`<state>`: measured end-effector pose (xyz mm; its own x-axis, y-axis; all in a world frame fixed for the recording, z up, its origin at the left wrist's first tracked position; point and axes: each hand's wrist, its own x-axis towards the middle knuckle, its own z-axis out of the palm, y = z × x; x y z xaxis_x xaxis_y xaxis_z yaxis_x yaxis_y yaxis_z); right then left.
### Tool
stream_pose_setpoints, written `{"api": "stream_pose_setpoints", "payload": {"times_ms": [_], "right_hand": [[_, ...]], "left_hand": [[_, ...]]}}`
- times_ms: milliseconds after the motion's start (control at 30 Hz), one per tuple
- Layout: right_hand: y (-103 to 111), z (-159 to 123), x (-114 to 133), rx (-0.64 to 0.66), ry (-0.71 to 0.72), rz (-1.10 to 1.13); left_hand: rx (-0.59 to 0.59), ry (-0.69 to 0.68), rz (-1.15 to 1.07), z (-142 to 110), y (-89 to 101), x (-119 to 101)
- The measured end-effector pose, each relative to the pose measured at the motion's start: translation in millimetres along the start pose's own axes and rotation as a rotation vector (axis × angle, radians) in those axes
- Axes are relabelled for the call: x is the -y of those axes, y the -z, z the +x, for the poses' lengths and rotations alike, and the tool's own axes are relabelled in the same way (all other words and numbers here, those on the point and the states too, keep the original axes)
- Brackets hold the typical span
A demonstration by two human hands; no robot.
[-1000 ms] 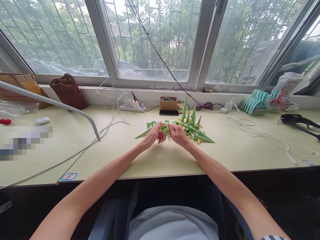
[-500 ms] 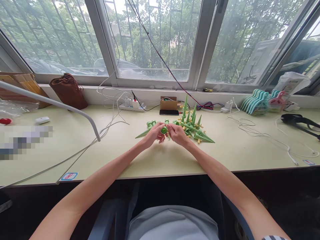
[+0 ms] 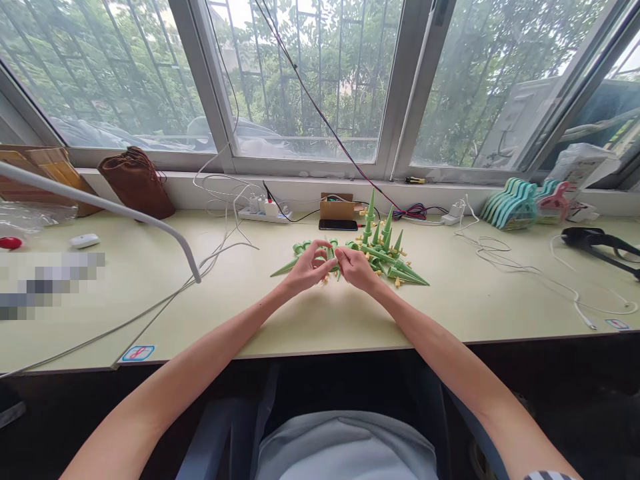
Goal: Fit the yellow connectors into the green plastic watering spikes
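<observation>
Both hands meet over the middle of the desk at a green plastic watering spike point(image 3: 329, 253), mostly hidden by the fingers. My left hand point(image 3: 309, 268) curls around it, thumb on the near side and fingers on the far side. My right hand point(image 3: 356, 268) is closed, its thumb and fingertips pinched against the spike's right side; the small part between them is hidden. Just right of my right hand, several green watering spikes with yellow valves point(image 3: 387, 255) lie or stand in a heap. More green spikes point(image 3: 284, 267) lie behind and left of my left hand.
At the back of the desk point(image 3: 200, 320) are a phone point(image 3: 339, 225), a small cardboard box point(image 3: 337, 207) and a power strip point(image 3: 265, 212). White cables point(image 3: 220, 250) cross the left side. Teal hangers point(image 3: 510, 205) and a black strap point(image 3: 600, 243) lie right; a brown pouch point(image 3: 137, 183) stands left.
My left hand has turned, bringing its thumb across in front. The spike's round open end, which faced me before, has turned out of sight. My right hand has barely moved.
</observation>
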<state>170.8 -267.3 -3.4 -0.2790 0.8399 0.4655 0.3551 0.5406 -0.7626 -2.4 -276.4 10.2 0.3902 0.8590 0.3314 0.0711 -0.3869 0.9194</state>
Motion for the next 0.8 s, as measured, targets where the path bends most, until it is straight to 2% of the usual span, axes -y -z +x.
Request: {"api": "stream_pose_setpoints", "payload": {"times_ms": [167, 333, 567, 800], "right_hand": [[0.3, 1.7, -0.6, -0.015, -0.031, -0.002], [0.4, 2.3, -2.2, -0.024, -0.064, -0.031], [-0.2, 3.1, 0.0, -0.055, -0.057, -0.043], [-2.6, 2.9, 0.6, -0.075, -0.055, -0.013]], "left_hand": [[-0.034, -0.155, 0.273, -1.2, -1.5, 6.1], [-0.026, -0.229, 0.443, -2.6, -1.6, 10.0], [-0.047, -0.277, 0.5, -3.3, -0.7, 12.3], [-0.181, -0.278, 0.399, -2.1, -5.6, 7.1]]}}
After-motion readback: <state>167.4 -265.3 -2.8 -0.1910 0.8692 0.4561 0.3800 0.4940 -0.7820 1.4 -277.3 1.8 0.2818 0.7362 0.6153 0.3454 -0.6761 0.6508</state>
